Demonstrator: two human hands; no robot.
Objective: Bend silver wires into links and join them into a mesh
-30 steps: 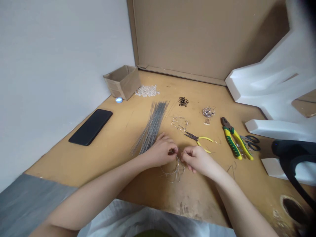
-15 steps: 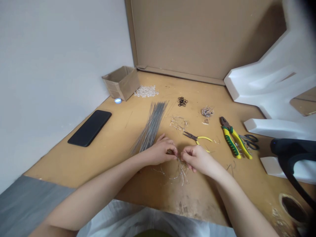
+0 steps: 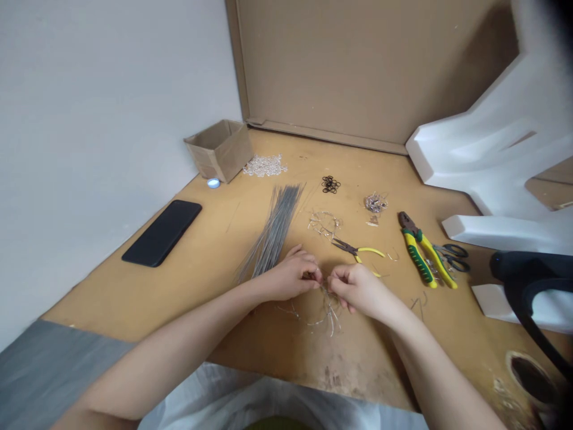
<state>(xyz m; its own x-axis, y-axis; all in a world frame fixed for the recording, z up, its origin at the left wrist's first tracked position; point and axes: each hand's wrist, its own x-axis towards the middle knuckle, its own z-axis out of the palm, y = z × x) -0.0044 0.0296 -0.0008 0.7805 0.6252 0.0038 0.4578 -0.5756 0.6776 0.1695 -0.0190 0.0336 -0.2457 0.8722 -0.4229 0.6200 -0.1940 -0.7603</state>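
Observation:
My left hand (image 3: 298, 275) and my right hand (image 3: 356, 286) meet near the front of the table, fingertips almost touching. Both are closed in a pinch on thin wire (image 3: 330, 316), whose bent, silvery ends hang down below the fingers. The exact spot where the fingertips grip is too small to make out. Behind my left hand lies a bundle of straight grey wires (image 3: 280, 224). Just beyond my right hand, needle-nose pliers (image 3: 358, 249) with yellow handles rest on the table, beside a loose heap of bent wire pieces (image 3: 324, 225).
Larger green-and-yellow pliers (image 3: 423, 251) and scissors (image 3: 454, 257) lie to the right. Black rings (image 3: 330, 184), a wire cluster (image 3: 376, 203) and clear small pieces (image 3: 265, 165) sit farther back. A cardboard box (image 3: 221, 149) and a black phone (image 3: 162, 233) are on the left.

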